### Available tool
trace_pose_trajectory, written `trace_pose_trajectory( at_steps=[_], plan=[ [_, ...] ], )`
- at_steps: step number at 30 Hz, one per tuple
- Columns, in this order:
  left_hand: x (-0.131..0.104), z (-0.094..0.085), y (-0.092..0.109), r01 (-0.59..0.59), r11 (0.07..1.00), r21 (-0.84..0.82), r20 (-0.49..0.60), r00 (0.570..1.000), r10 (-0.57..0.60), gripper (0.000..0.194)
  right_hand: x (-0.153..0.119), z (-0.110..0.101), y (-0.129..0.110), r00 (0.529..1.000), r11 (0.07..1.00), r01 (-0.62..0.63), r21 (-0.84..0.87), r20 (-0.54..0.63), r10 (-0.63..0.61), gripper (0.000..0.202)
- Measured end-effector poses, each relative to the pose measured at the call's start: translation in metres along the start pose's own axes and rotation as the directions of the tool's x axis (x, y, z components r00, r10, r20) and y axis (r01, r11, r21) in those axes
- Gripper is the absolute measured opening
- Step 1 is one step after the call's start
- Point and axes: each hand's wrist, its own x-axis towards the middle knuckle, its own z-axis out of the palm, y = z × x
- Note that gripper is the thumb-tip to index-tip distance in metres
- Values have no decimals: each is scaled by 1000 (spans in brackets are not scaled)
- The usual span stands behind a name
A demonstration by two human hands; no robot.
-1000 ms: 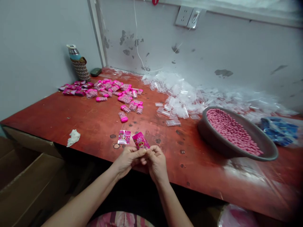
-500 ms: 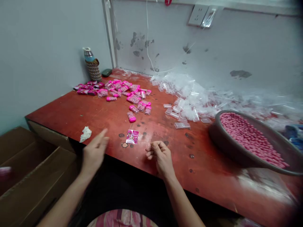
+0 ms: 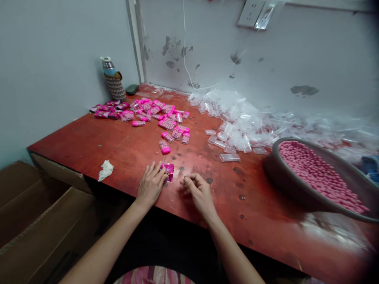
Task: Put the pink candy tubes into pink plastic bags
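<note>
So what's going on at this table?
The left hand rests over part of a small pink packet. The right hand is curled beside it; I can't tell whether it holds anything. Beyond are pink-capped containers and clear plastic cases, with a grey bowl of pink beads to the right.

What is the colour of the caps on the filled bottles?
The caps are bright pink, seen in the head view.

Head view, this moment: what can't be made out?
All in the head view:
Magenta packet: left part covered by the left hand; print too small.
Right hand: whether its curled fingers hold anything, hidden by their own curl and blur.
Gray bowl: right end cut off by the frame edge.
Blue packs: cut off there too.
</note>
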Motion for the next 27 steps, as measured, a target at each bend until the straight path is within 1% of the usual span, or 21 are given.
trace_pose_trajectory(
  at_steps=[1, 3, 5, 6, 7, 8, 9, 10, 11, 12, 13, 14, 15, 17, 19, 21, 22, 24, 25, 26, 27],
  plan=[
    [0, -1, 3, -7, 999, -36, -30, 1000, 6, 34, 5, 4, 1, 1000, 1000, 8, 7, -8, -7, 18],
    [-1, -5, 11, -28, 991, -127, -71, 997, 19, 35, 15, 10, 1, 1000, 998, -9, 68, 6, 9, 27],
    [0, -11, 21, -30, 965, -260, -85, 996, 8, 36, 23, 14, 2, 999, 987, -33, 156, 26, 29, 33],
    [1, -15, 25, 3, 938, -347, -74, 997, -30, 37, 27, 14, 2, 999, 981, -30, 192, 17, 27, 34],
    [2, -19, 29, 67, 890, -450, -46, 994, -99, 41, 29, 14, 1, 1000, 976, -21, 218, -1, 22, 35],
    [3, -23, 32, 161, 811, -563, 6, 981, -191, 46, 31, 14, 1, 1000, 972, -11, 234, -22, 16, 35],
    [5, -27, 34, 271, 692, -669, 87, 953, -289, 51, 33, 13, 0, 999, 970, -7, 243, -35, 16, 36],
    [7, -30, 35, 375, 538, -754, 198, 912, -359, 54, 33, 12, -1, 999, 969, -14, 247, -36, 24, 38],
    [8, -33, 36, 463, 368, -806, 322, 866, -384, 54, 33, 12, -2, 999, 969, -29, 246, -24, 36, 39],
    [10, -35, 36, 530, 206, -823, 438, 821, -366, 50, 33, 12, -4, 999, 970, -44, 239, -8, 48, 39],
    [11, -36, 36, 578, 73, -813, 529, 784, -326, 44, 33, 12, -5, 998, 973, -54, 226, 2, 55, 40],
    [12, -37, 35, 612, -20, -791, 590, 753, -290, 39, 33, 13, -6, 998, 977, -58, 205, 6, 58, 40],
    [13, -37, 34, 632, -81, -770, 627, 728, -276, 34, 33, 14, -7, 998, 983, -58, 177, 6, 58, 39],
    [11, -37, 30, 645, -132, -753, 649, 694, -314, 29, 35, 16, -7, 999, 993, -48, 107, 6, 48, 38],
    [8, -39, 24, 634, -146, -759, 637, 677, -369, 25, 37, 18, -6, 1000, 1000, -14, -7, -2, 14, 36],
    [3, -41, 17, 620, -176, -765, 630, 661, -407, 22, 41, 19, -4, 999, 972, 41, -232, -5, -43, 32],
    [1, -43, 13, 612, -196, -766, 629, 651, -424, 20, 43, 19, -4, 997, 921, 74, -382, 11, -75, 30],
    [-4, -47, 6, 599, -235, -765, 632, 630, -451, 18, 48, 20, -4, 987, 735, 159, -659, 85, -138, 27],
    [-6, -48, 3, 592, -251, -766, 632, 624, -459, 18, 50, 21, -6, 977, 636, 209, -743, 134, -165, 27],
    [-7, -49, 2, 583, -262, -769, 630, 622, -465, 18, 53, 23, -8, 966, 568, 255, -783, 174, -194, 29],
    [-7, -50, 1, 573, -269, -774, 625, 624, -469, 18, 55, 25, -12, 955, 548, 289, -785, 195, -224, 29]
  ],
)
